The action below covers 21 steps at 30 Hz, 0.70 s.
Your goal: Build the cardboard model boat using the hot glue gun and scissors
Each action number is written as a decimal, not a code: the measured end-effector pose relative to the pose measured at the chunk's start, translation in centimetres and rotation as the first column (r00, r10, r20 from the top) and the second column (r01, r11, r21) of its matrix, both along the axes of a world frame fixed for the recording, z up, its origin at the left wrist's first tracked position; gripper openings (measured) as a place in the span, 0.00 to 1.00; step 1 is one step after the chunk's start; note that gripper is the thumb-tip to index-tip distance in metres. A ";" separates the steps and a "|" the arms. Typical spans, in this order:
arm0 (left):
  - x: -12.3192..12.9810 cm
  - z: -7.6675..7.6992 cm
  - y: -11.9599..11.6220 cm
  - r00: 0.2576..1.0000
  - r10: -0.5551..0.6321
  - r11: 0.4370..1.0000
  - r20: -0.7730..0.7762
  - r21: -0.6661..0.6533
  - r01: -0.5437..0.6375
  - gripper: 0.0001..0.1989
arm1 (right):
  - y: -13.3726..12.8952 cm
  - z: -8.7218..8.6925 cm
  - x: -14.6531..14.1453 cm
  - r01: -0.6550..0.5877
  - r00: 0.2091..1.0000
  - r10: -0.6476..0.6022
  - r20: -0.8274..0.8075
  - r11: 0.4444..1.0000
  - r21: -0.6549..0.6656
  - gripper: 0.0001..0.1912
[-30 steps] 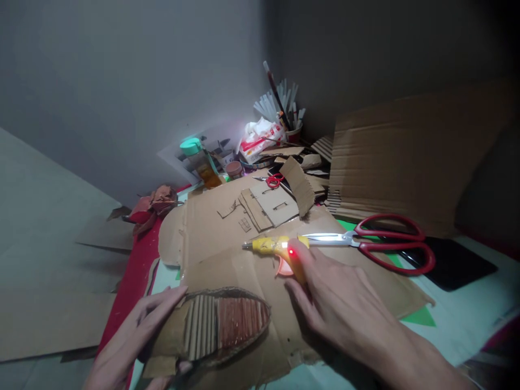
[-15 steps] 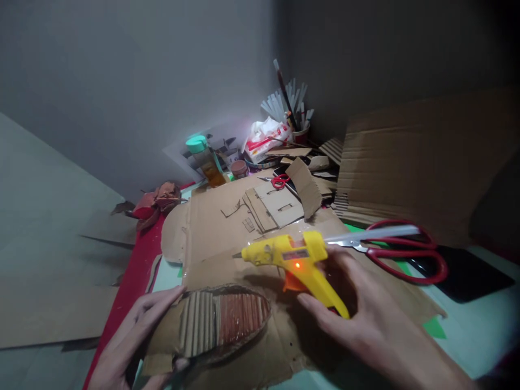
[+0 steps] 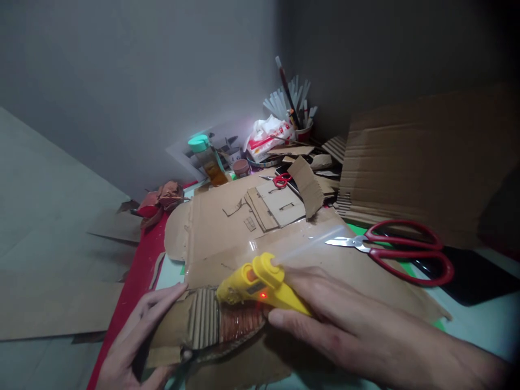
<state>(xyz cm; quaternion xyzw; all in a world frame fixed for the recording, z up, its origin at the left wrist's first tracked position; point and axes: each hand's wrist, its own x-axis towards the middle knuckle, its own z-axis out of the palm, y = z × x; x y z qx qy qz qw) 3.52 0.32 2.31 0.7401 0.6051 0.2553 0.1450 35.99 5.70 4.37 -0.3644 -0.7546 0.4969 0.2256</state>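
Head view, looking down at a crowded work surface set in the corner of a dim room: a grey wall (image 3: 162, 70) rises at the left and a darker wall (image 3: 337, 54) at the right. The pale tabletop (image 3: 467, 319), edged by a red strip (image 3: 138, 265) at left, is mostly covered by a flat cardboard sheet (image 3: 215, 222) marked with dark lines. At its near edge is the cardboard piece (image 3: 203, 319), with a ribbed panel and a reddish one. The left hand (image 3: 134, 330) grips its left end, fingers along the top edge and thumb below — pinching it. The right hand (image 3: 320, 298) has its fingers wrapped round the yellow glue gun (image 3: 260, 281), whose front end is over the piece's upper edge; whether the nozzle touches is hidden. A blurred clear stick (image 3: 312, 242) runs back from the gun, near large red-handled scissors (image 3: 357, 244). Beside those lies a flat black object (image 3: 471, 276), and a ridged cardboard panel (image 3: 406, 168) leans against the darker wall. Along the back — bunched close — stand a teal-capped bottle (image 3: 209, 162), a small jar (image 3: 241, 167), a tissue pack (image 3: 266, 143) and a cup (image 3: 304, 132) of pale sticks, with cardboard scraps (image 3: 311, 187) and small red scissors (image 3: 281, 180) before them.
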 end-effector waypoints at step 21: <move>-0.7 -0.3 0.1 1.000 -0.020 0.999 0.005 0.034 0.020 0.25 | 2.9 1.7 -1.6 -0.178 0.972 0.160 0.174 0.980 0.091 0.16</move>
